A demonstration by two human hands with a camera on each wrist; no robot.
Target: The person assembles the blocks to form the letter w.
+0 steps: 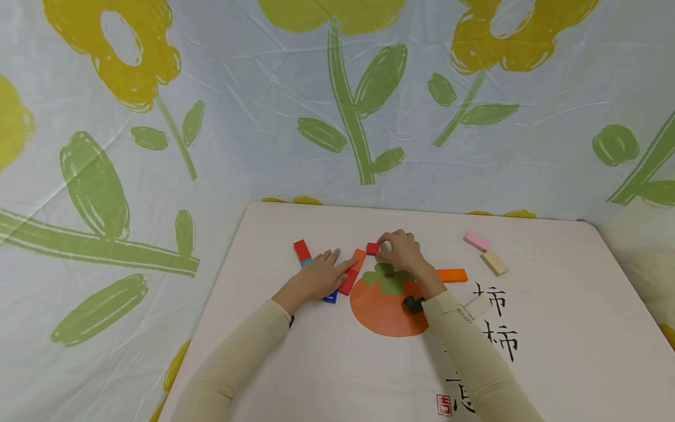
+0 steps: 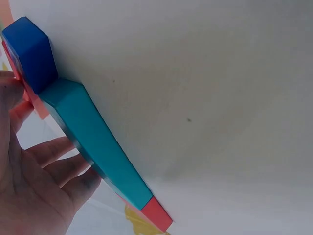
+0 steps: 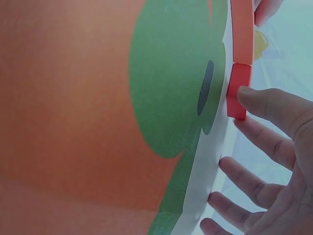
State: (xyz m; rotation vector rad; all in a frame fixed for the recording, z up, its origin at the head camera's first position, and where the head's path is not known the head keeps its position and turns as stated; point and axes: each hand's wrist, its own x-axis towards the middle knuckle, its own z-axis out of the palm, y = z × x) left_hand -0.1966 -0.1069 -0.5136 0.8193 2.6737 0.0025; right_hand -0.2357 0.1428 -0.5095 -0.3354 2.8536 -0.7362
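Note:
My right hand (image 1: 403,249) pinches a small red block (image 1: 372,249) between thumb and index finger; the right wrist view shows that red block (image 3: 238,93) end to end with an orange block (image 3: 242,32). My left hand (image 1: 316,278) lies with fingers extended among the other blocks, its index fingertip at the orange block (image 1: 359,258) and a longer red block (image 1: 348,283). In the left wrist view, three fingers lie along a teal block (image 2: 100,144), which stands between a blue block (image 2: 32,54) and another red block (image 2: 157,214). The left hand covers most of the teal block in the head view.
A persimmon picture (image 1: 387,319) and black characters are printed on the pale table mat (image 1: 285,375). Right of the hands lie an orange block (image 1: 452,275), a pink block (image 1: 477,241), a wooden block (image 1: 494,263) and a paler block (image 1: 477,306). Flowered cloth hangs behind.

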